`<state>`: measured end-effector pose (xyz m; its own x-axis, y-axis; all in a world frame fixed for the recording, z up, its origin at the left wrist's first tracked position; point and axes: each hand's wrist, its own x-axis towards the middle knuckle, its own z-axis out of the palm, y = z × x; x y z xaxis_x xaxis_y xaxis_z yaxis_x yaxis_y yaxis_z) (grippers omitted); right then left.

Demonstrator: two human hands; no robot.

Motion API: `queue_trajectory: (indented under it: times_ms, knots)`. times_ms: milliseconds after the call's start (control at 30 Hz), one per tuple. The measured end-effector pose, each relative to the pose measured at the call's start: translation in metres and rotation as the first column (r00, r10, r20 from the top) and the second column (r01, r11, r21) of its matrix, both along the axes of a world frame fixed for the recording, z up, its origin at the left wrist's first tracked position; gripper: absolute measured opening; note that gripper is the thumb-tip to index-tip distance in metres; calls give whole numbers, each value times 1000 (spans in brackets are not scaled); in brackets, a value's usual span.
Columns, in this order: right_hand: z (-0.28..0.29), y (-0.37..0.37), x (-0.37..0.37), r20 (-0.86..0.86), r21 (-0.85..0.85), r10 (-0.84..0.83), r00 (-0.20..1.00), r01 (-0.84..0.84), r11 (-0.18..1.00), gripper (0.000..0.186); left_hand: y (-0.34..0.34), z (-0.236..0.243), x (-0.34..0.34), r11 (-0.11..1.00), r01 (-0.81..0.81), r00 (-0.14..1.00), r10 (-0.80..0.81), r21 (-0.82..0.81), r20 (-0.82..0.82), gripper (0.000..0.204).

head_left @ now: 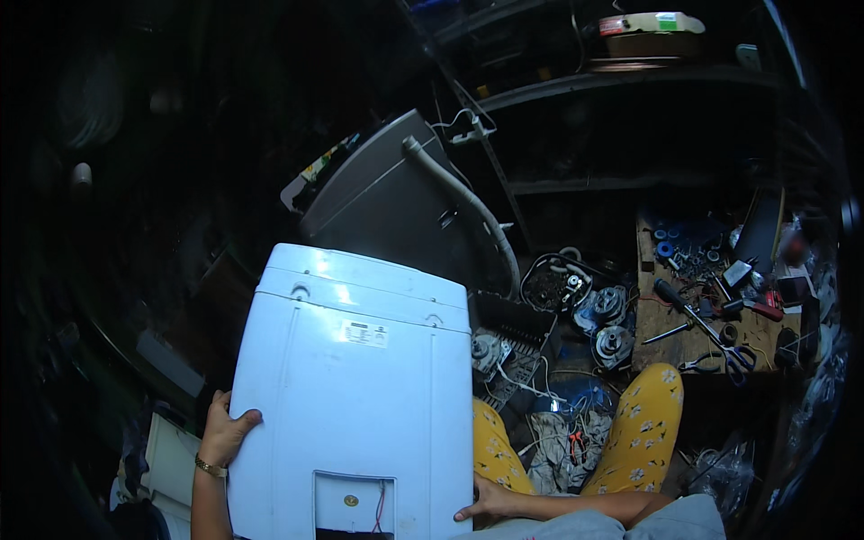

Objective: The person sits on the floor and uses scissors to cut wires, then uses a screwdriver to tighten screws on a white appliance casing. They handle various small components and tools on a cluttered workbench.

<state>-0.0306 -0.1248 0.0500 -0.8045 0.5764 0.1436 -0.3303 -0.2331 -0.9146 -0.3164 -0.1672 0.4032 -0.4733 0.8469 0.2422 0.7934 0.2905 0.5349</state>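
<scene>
A large white appliance housing (360,396) stands close in front of me, slightly left of the middle, with a small label on its panel. Around its left edge is my left hand (229,430), thumb on the face and fingers hidden behind the side. My right hand (490,499) grips the lower right edge, its thumb on the front and the other fingers mostly out of sight. Low on the panel, a rectangular recess (328,490) shows a round yellowish mark and a thin red wire (380,504).
Behind leans a grey appliance body (369,193) with a ribbed drain hose (463,189). Several motors (614,344) lie right of the housing. A wooden board (661,310) bears a screwdriver (675,295), scissors (738,363) and small parts. Orange-handled pliers (576,443) lie between my knees.
</scene>
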Motion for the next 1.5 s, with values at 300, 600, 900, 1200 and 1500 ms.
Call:
queue_trajectory:
  times_ms: [300,600,900,1200,1500]
  knots:
    - [-57,28,-7,165,-385,201,966,-124,914,86,60,9,63,952,306,872,-289,-20,-395,99]
    - [0,68,47,535,61,331,778,-426,903,81,95,-9,82,876,475,709,-439,-87,-552,113]
    - [154,108,200,-286,696,-939,190,715,-67,63,56,-14,116,897,388,669,-433,-212,-605,103]
    - [124,181,180,-282,506,-917,283,856,109,76,113,-3,149,714,668,570,-672,-209,-472,93]
    - [107,191,203,-146,547,-911,386,799,251,48,169,1,138,678,662,548,-729,-321,-410,98]
